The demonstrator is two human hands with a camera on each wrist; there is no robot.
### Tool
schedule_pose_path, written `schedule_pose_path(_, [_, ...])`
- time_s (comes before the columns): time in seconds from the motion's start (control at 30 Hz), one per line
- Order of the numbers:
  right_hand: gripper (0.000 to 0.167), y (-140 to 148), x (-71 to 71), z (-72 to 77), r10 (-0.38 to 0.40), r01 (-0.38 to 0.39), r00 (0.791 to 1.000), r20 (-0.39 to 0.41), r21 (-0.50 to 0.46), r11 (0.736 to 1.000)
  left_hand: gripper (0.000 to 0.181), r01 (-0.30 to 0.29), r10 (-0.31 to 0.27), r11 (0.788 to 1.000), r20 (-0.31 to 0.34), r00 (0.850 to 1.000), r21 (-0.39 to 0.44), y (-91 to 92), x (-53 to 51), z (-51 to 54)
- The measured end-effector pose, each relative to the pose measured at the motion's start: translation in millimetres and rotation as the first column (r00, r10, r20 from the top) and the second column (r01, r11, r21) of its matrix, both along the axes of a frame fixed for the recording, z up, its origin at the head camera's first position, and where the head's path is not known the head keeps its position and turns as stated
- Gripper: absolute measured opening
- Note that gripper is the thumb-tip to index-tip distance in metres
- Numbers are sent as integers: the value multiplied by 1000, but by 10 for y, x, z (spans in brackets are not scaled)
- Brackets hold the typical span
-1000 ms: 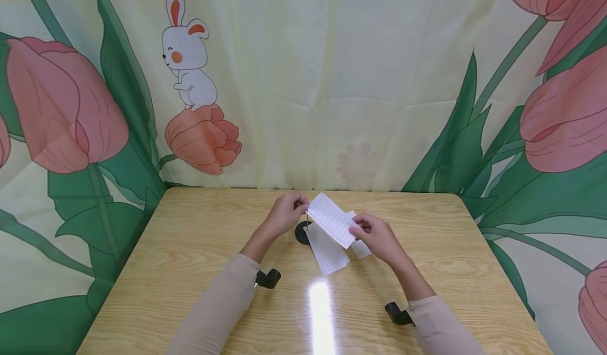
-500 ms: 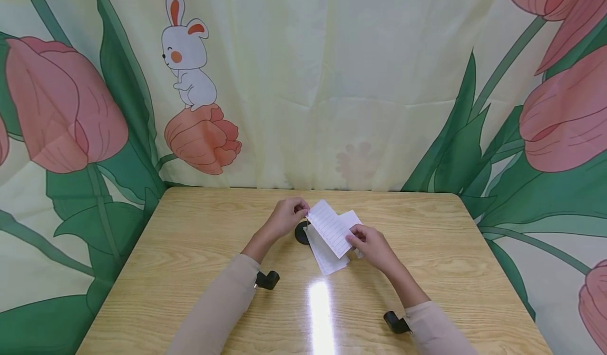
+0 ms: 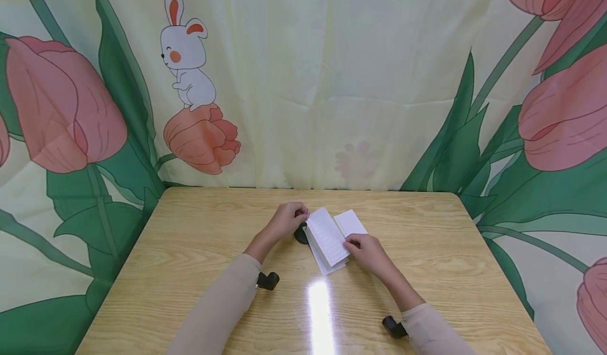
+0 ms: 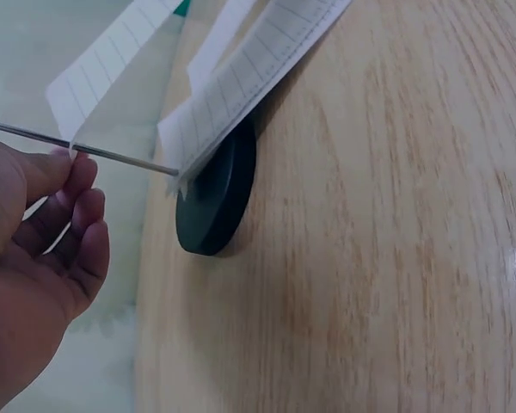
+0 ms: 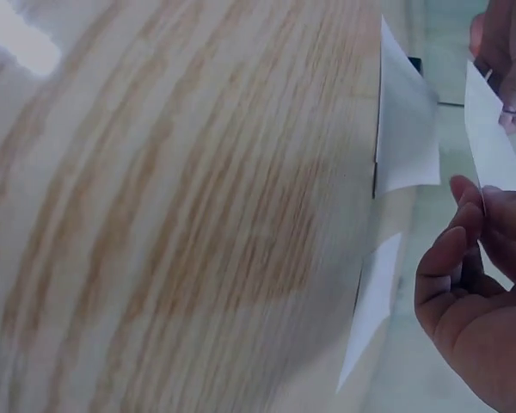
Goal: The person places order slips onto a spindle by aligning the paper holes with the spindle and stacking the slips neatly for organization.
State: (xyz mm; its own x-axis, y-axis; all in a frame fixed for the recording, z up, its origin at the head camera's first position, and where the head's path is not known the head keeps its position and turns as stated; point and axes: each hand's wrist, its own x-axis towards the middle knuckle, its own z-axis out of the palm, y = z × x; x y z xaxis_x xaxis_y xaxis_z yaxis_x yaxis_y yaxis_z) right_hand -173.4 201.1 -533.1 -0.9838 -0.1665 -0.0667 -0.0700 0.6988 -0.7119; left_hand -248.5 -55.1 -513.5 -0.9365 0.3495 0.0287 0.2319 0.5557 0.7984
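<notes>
A bill spike has a round black base [image 4: 217,202] and a thin metal rod [image 4: 125,157]. My left hand [image 3: 285,220] pinches the corner of a lined white paper slip [image 3: 326,233] where the rod passes through it, above the base. At the slip's opposite end, the thumb and fingers of my right hand [image 3: 366,252] pinch its edge. More lined slips [image 4: 249,82] are on the rod down against the base, fanned towards the front. In the head view the raised slip covers much of them.
Another white slip [image 3: 350,222] lies on the wooden table [image 3: 213,223], just behind my right hand. Beyond the table's far edge hangs a curtain [image 3: 294,107] printed with tulips and a rabbit. A bright light reflection [image 3: 321,313] shows near the front.
The raised slip has come down along the rod, nearer the base. My left hand has lowered with it, and my right hand has moved down and left, uncovering more of the loose slip.
</notes>
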Motion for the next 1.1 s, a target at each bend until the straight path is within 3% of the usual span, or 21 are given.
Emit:
schedule_pose_path(0.3, [9, -46, 19, -75, -31, 31, 999, -19, -10, 999, 15, 17, -17, 1000, 21, 1000, -5, 8, -25, -142])
schedule_pose_path(0.73, [13, -109, 58, -147, 1, 2, 999, -54, 72, 997, 19, 52, -53, 998, -29, 998, -34, 12, -42, -367])
schedule_pose_path(1.1, [14, -121, 34, -203, 34, -28, 998, -53, 104, 994, 16, 23, -27, 996, -46, 999, -82, 38, -32, -405])
